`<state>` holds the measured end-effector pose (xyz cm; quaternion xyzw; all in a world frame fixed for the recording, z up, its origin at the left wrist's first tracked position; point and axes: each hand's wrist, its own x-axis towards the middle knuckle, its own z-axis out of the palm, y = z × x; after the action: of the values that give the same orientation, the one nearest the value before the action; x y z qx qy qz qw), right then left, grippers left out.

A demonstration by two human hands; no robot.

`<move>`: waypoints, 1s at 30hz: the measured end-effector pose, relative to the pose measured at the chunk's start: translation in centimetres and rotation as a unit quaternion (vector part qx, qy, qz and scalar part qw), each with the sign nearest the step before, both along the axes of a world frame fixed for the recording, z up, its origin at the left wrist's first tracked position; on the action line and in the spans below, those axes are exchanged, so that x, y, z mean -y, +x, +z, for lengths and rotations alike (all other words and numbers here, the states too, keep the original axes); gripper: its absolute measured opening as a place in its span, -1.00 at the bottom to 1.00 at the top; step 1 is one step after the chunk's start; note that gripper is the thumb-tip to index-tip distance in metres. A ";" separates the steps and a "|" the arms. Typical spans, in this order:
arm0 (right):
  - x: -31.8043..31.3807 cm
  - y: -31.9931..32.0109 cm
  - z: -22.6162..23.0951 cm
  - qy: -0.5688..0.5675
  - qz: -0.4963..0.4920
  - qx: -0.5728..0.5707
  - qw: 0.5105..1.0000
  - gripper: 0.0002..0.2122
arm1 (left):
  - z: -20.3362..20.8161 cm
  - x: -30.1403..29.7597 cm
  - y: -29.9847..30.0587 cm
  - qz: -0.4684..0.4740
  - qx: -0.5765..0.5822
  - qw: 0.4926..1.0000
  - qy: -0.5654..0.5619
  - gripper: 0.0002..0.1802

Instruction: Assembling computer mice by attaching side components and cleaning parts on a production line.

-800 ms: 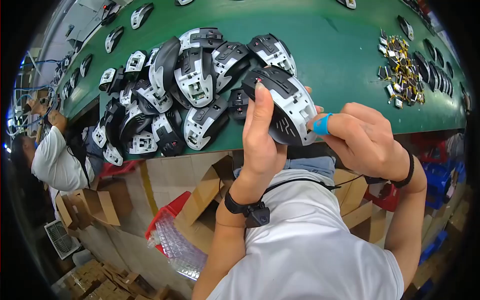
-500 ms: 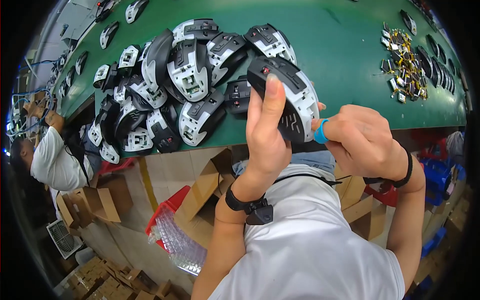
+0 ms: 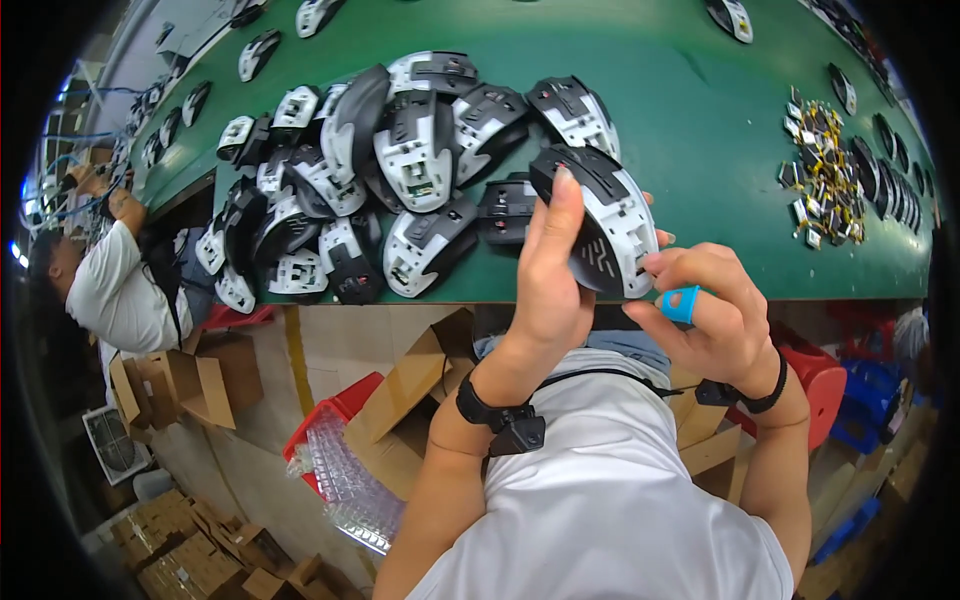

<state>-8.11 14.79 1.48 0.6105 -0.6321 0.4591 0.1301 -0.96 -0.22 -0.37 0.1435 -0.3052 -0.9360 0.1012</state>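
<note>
My left hand (image 3: 550,285) holds a computer mouse (image 3: 622,225) with a black-and-white shell above the table's near edge. The thumb presses on its dark side, while the other fingers wrap behind it and are partly hidden. Close to the mouse's lower right end is my right hand (image 3: 722,318), its fingers bent and thumb apart from the forefinger. That forefinger's tip is at the white rim of the mouse. One finger wears a blue ring-like sleeve (image 3: 679,304). A heap of similar mice (image 3: 415,150) lies to the left of my hands.
The green table (image 3: 700,150) also carries a pile of small battery packs with wires (image 3: 825,175) and a row of mice (image 3: 885,185) at right. Below are open cardboard boxes (image 3: 400,385), a red bin (image 3: 350,400) with clear plastic trays, and a red stool (image 3: 815,385). Another person (image 3: 130,290) sits at left.
My right hand has swung slightly down, and its fingers have opened out from a tighter curl by the mouse's end. The left hand keeps its hold; the whole view has shifted a little.
</note>
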 end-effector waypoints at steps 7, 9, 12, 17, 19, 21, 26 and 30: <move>-1.2 0.6 -0.7 0.120 -0.061 -0.086 0.987 -0.64 | -2.9 -2.5 -1.4 0.096 -0.026 0.990 -0.096 -0.62; -2.4 0.1 -0.1 0.148 -0.080 -0.114 0.979 -0.67 | -1.9 -3.4 -2.6 0.067 -0.082 0.994 -0.036 -0.53; -0.1 0.0 0.6 0.190 -0.024 -0.076 0.979 -0.67 | -1.6 -1.3 -1.2 0.073 -0.057 0.992 -0.081 -0.41; 1.7 1.1 2.0 0.199 -0.005 -0.086 0.976 -0.66 | -1.4 -1.2 -1.3 0.147 -0.069 0.985 -0.059 -0.53; 1.5 0.4 1.9 0.205 0.001 -0.078 0.976 -0.69 | -1.6 -0.8 -1.4 0.079 -0.074 0.993 -0.037 -0.43; 1.8 0.4 1.4 0.107 -0.024 -0.101 0.989 -0.71 | -1.4 -0.6 -1.7 0.084 -0.074 0.993 -0.036 -0.45; -2.7 -1.3 -3.1 -0.014 -0.120 0.223 0.967 -0.79 | 1.6 -0.1 -0.8 0.087 -0.154 0.983 -0.050 -0.39; -1.7 -1.8 -6.1 -0.034 -0.010 0.616 0.787 -0.63 | 0.8 -1.6 -1.1 0.170 -0.156 0.929 -0.289 -0.16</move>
<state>-9.88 16.44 -4.63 0.1871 -0.5680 0.7574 -0.2621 -2.06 1.34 0.44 0.0096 -0.5140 -0.7867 0.3419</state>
